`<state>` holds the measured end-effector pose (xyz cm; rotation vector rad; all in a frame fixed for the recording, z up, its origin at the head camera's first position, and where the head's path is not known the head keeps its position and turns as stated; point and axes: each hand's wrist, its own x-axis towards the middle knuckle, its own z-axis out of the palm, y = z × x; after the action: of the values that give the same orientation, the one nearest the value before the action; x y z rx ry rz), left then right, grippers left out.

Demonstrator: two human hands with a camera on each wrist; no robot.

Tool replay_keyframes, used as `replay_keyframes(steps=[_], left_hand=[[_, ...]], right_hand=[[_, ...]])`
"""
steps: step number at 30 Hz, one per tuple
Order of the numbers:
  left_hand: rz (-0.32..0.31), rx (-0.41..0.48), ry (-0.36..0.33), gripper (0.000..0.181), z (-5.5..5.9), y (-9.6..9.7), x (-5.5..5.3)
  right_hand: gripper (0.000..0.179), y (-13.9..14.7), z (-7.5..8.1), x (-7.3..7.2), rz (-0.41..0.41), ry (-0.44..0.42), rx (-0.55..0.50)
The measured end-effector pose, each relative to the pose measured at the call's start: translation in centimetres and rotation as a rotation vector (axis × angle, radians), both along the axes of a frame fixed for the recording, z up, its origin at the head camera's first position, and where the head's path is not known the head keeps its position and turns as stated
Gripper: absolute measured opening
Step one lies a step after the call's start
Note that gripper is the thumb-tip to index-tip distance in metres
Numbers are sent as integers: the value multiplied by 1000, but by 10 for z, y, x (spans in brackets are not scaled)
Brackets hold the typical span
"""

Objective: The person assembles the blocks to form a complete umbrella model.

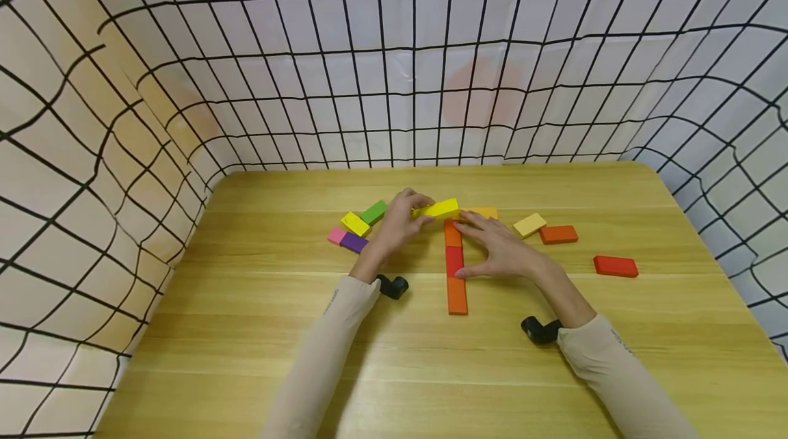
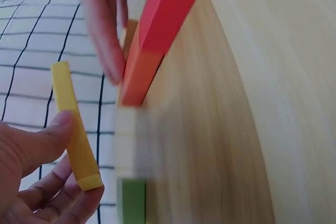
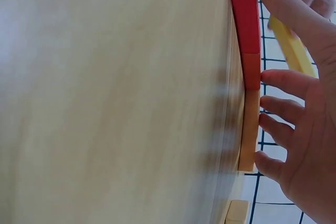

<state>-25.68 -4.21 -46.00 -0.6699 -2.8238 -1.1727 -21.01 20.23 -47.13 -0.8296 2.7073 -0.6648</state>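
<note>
Just off the far end of the red-and-orange block column (image 1: 454, 258), the left hand (image 1: 399, 221) pinches a yellow rectangular block (image 1: 442, 209), seemingly leaving its right end free for placing, while the right hand (image 1: 503, 246), fingers spread wide, touches the column, apparently steadying it.

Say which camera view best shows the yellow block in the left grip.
The left wrist view: the yellow block appears large there, both ends visible, though the left grip covers a little. The head view shows it smaller, partly covered; the right wrist view shows only part, beyond the right grip.
</note>
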Motion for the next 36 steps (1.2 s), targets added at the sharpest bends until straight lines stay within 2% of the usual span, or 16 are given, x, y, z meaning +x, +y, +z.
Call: replay_keyframes(steps=[6, 12, 20, 28, 36], left_hand=[[-15, 18, -29, 27, -5, 19, -6], [-19, -3, -32, 26, -12, 24, -11], [2, -74, -12, 26, -12, 15, -11], [34, -105, -32, 26, -12, 0, -15], [25, -163, -39, 25, -14, -3, -17]], right_hand=[[100, -2, 0, -1, 9, 19, 18], [101, -2, -1, -3, 19, 32, 13], [101, 0, -2, -1, -8, -5, 21], [101, -1, -2, 0, 0, 2, 1], [101, -1, -2, -1, -6, -6, 12]])
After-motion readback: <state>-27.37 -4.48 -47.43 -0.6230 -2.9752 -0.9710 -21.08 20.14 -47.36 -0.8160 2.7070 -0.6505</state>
